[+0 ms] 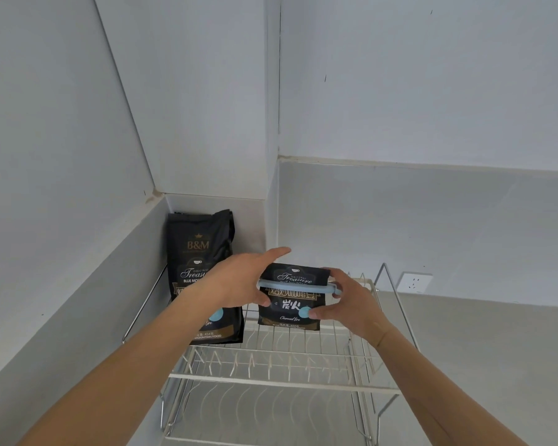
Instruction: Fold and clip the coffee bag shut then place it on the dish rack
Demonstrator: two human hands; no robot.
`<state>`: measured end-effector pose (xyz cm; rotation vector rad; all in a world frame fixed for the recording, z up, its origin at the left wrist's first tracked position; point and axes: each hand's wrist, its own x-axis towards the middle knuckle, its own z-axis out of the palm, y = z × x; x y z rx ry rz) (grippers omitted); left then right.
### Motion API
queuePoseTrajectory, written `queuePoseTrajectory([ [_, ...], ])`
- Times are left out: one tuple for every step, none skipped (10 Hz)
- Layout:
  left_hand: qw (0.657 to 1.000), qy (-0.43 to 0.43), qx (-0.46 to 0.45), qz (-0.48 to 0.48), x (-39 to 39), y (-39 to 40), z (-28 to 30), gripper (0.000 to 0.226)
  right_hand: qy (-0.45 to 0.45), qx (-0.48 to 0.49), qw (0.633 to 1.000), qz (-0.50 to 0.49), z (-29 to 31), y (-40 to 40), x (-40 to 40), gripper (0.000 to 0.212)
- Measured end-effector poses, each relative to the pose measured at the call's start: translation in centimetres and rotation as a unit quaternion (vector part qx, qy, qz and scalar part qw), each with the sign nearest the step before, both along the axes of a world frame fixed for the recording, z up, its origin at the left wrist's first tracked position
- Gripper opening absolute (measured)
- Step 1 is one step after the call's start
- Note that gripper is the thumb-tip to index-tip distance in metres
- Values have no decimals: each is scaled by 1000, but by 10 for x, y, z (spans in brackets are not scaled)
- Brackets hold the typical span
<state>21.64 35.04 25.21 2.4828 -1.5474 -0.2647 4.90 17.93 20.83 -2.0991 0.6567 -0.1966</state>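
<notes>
head view, looking forward and down, close over dish rack (281, 379)

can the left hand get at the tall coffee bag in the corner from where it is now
Probably yes. The left hand is on the clipped coffee bag, and the tall coffee bag stands just beside its forearm on the dish rack, nothing between them. It must let go first.

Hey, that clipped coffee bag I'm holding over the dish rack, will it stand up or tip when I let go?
The clipped coffee bag looks short and squat with its top folded under the blue clip, so it probably stands. The dish rack is open wire, so its soft base may rock. Its glossy film could slip.
</notes>
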Motion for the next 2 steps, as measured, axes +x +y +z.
queuePoseTrajectory([
  [1000,7,-12,-3,-1,3,9,104,-3,-7,1000,-2,8,-3,-5,73],
  [1000,6,-23,12,-1,3,13,99,-4,-3,1000,-1,14,-4,-8,73],
])
